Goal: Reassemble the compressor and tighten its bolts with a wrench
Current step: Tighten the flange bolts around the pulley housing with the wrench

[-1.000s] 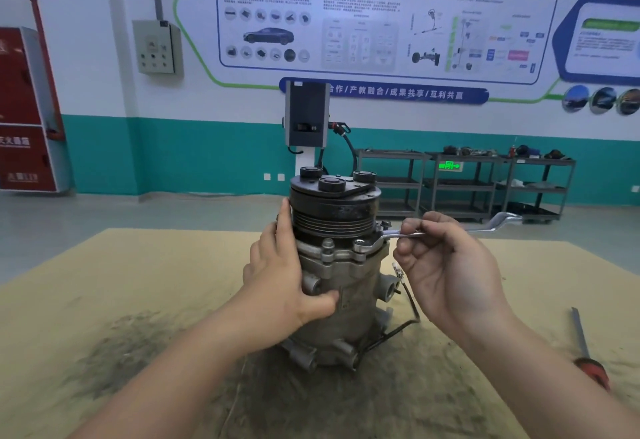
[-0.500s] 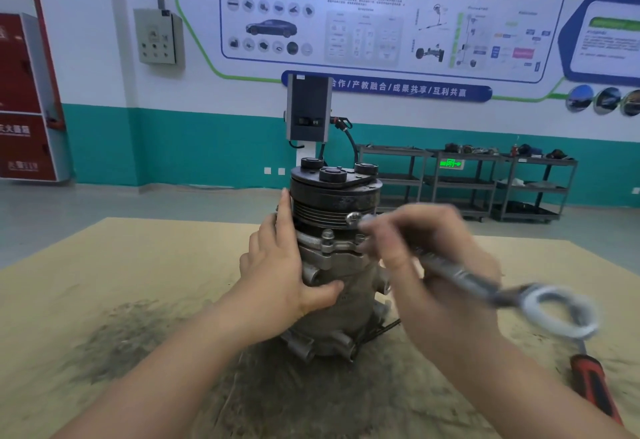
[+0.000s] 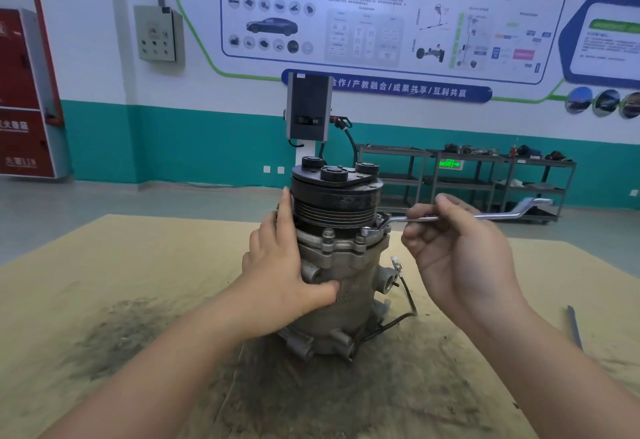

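The left hand (image 3: pixel 277 265) is lying flat, bracing the compressor (image 3: pixel 343 265), while the right hand (image 3: pixel 460 248) is pinching the wrench (image 3: pixel 419 219) on a bolt (image 3: pixel 367 230), so it could be slipping off.

Even, bright indoor light is seen; shadows are soft and faint. Straight lines are bowed by wide-angle distortion toward the edges; distant detail is slightly blurred.

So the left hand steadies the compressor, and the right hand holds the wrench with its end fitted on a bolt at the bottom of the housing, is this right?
Not quite. In the head view the wrench in the right hand sits on a bolt at the upper flange, just under the pulley, not at the bottom. The left hand does steady the compressor.
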Available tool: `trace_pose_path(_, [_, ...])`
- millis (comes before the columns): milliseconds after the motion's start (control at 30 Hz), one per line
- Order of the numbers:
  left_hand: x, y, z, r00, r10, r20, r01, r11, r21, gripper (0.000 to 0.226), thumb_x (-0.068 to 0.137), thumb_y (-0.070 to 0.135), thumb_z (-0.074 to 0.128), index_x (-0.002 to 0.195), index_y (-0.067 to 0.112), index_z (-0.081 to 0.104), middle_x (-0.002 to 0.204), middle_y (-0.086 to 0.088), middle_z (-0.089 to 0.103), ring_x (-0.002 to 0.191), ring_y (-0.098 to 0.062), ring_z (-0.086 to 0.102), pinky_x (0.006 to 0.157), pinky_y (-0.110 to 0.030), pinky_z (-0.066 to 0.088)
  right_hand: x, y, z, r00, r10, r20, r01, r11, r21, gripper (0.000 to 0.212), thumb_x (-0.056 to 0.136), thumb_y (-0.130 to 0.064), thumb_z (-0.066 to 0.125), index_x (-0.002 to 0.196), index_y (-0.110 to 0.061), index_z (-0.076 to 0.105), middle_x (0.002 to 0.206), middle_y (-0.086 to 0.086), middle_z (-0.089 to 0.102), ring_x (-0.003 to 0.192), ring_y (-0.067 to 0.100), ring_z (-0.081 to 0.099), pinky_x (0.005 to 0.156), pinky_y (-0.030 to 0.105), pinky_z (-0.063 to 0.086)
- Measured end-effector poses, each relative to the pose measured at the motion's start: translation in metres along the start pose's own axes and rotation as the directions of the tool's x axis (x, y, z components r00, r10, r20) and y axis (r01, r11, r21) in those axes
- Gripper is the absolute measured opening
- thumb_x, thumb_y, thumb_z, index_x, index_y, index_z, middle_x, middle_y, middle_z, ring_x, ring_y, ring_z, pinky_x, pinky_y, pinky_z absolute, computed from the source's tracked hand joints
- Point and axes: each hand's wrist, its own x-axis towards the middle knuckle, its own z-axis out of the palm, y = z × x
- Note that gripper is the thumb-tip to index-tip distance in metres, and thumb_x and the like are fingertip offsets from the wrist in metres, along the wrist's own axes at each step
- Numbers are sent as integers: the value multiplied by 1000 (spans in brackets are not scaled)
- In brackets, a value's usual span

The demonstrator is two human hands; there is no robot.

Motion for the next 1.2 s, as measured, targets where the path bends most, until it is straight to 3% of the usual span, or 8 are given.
trace_pose_path(167, [0,1,1,1000,5,4,-5,1000,5,132,69,61,69,141,36,-38,153,14,0,135,-3,5,118,-36,11,3,4,-3,983,180,22,-181,979,91,15,100,-7,40,87,-9,47,61,7,62,46,15,54,44,22,46])
trace_pose_path(467, [0,0,6,999,9,-48,-9,1000,-7,135,62,66,69,143,37,-35,154,9,3,135,-4,6,119,-37,10,2,7,-1,993,114,10,-114,992,52,15,101,-7,39,90,-14,47,61,7,63,47,15,55,47,22,48])
trace_pose_path(633, [-2,4,9,993,-8,-114,7,1000,-14,136,61,70,68,147,33,-29,157,2,9,141,-13,10,118,-38,14,-13,20,-1,978,-206,16,207,975,-78,18,100,-4,42,86,-15,46,64,7,65,50,18,56,51,24,47])
trace_pose_path(767, [-4,7,10,988,-19,-151,18,1000,-11,138,59,72,68,150,28,-26,157,-2,14,140,-15,13,118,-38,16,-33,37,-7,690,-579,434,723,578,-380,10,95,-20,53,93,-27,60,87,10,66,75,25,64,67,33,52])
trace_pose_path(867, [-5,9,8,992,-26,-126,23,999,-24,139,53,79,59,150,28,-26,155,-5,16,140,-19,16,118,-40,18,-39,41,-7,470,-504,724,883,268,-386,18,97,-20,55,92,-6,64,94,5,64,89,16,63,80,22,49])
trace_pose_path(967, [-4,10,7,992,-31,-121,27,999,-28,136,43,79,40,152,28,-23,154,-5,18,138,-21,19,118,-43,22,-38,36,-5,426,-465,776,904,193,-381,10,89,-7,64,89,2,68,95,11,66,91,18,64,82,25,52])
trace_pose_path(1067, [-4,8,8,992,-25,-123,22,999,-23,138,48,81,53,151,29,-24,154,-4,17,139,-19,18,117,-40,21,-39,30,1,466,-478,745,884,294,-364,11,98,-18,53,101,-12,62,101,6,65,94,15,65,83,25,52])
trace_pose_path(1200, [-1,3,9,993,-15,-121,17,1000,13,138,51,81,56,148,32,-28,155,-2,15,140,-18,14,118,-38,18,-36,16,13,751,-525,401,645,712,-276,12,96,-13,41,100,-25,44,82,7,65,71,21,63,67,30,52])
